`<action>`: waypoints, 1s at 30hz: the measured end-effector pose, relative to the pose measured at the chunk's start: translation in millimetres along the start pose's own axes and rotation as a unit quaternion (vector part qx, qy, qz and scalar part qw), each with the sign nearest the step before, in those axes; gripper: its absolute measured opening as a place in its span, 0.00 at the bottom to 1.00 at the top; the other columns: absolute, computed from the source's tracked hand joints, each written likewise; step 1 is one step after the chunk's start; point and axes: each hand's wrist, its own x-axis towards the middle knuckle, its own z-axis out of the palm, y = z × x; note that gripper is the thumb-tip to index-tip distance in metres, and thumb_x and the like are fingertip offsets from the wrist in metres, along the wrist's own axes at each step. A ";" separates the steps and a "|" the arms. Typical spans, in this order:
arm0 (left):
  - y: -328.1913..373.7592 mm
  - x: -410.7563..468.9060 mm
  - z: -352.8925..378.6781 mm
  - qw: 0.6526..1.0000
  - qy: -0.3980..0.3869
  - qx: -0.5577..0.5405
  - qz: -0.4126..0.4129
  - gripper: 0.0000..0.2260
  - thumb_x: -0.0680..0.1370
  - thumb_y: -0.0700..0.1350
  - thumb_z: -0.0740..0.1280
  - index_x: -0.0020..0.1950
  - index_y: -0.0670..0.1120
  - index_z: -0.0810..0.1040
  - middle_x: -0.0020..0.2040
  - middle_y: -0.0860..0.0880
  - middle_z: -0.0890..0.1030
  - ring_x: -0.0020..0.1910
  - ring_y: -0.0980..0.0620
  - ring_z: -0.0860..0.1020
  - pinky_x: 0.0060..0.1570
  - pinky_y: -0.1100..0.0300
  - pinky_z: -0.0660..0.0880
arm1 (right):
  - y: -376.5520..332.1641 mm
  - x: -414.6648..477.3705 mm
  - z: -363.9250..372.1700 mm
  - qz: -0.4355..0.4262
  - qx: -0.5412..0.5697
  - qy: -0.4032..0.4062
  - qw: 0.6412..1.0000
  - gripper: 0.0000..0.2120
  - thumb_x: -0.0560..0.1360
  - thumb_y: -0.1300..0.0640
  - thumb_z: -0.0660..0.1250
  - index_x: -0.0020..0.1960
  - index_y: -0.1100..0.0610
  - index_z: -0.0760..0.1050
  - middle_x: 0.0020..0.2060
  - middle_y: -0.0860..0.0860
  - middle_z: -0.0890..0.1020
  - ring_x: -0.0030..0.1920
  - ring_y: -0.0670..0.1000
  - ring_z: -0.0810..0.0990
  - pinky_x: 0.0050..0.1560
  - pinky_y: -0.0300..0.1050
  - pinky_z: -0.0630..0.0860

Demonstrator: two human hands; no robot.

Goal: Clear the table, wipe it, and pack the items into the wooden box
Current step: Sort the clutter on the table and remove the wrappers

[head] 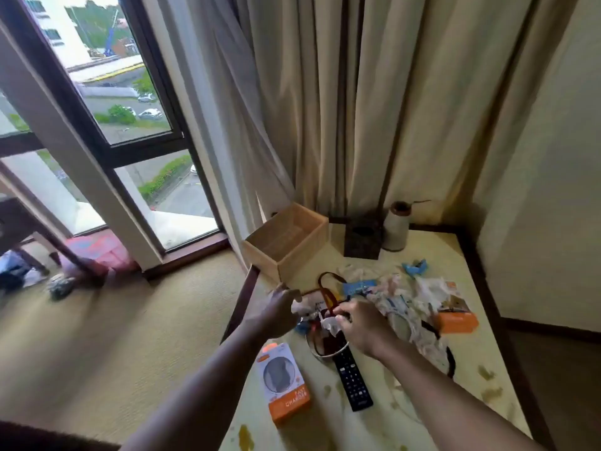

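Wooden box [287,242], 1 only, stands open at the table's [432,382] far left corner, beside 1 dark square holder [362,237] and 1 pale jar [395,229]. 2 orange charger boxes lie well apart: 1 [284,384] near the front edge, 1 [455,312] at the right. 1 black remote [353,377] lies between them. The left hand [276,312] pinches white crumpled paper [299,305]; the right hand [361,325] grips another white scrap [330,323] above 1 red-handled bag [328,307].
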 end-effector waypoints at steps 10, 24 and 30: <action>-63.2 50.0 88.9 0.989 -0.110 0.101 -0.025 0.47 0.76 0.62 0.72 0.82 0.62 0.42 0.82 0.36 0.43 0.75 0.31 0.62 0.59 0.44 0.79 | 21.2 43.7 94.7 0.091 -0.074 -0.020 0.993 0.21 0.79 0.51 0.67 0.71 0.46 0.72 0.69 0.50 0.69 0.64 0.56 0.74 0.56 0.49 0.77; -79.0 52.0 110.8 0.997 0.007 0.021 0.075 0.19 0.81 0.51 0.68 0.71 0.51 0.73 0.67 0.45 0.75 0.63 0.46 0.75 0.52 0.51 0.80 | 37.5 56.1 92.6 0.049 0.025 0.087 0.995 0.07 0.79 0.64 0.66 0.53 0.56 0.81 0.48 0.49 0.78 0.48 0.50 0.77 0.47 0.42 0.75; -71.4 52.8 100.3 0.993 0.069 0.016 0.094 0.15 0.79 0.44 0.71 0.66 0.47 0.77 0.57 0.47 0.81 0.52 0.47 0.79 0.44 0.52 0.81 | 42.1 66.9 69.4 0.064 0.100 0.120 0.986 0.13 0.77 0.68 0.66 0.52 0.52 0.83 0.47 0.48 0.80 0.49 0.46 0.79 0.47 0.27 0.70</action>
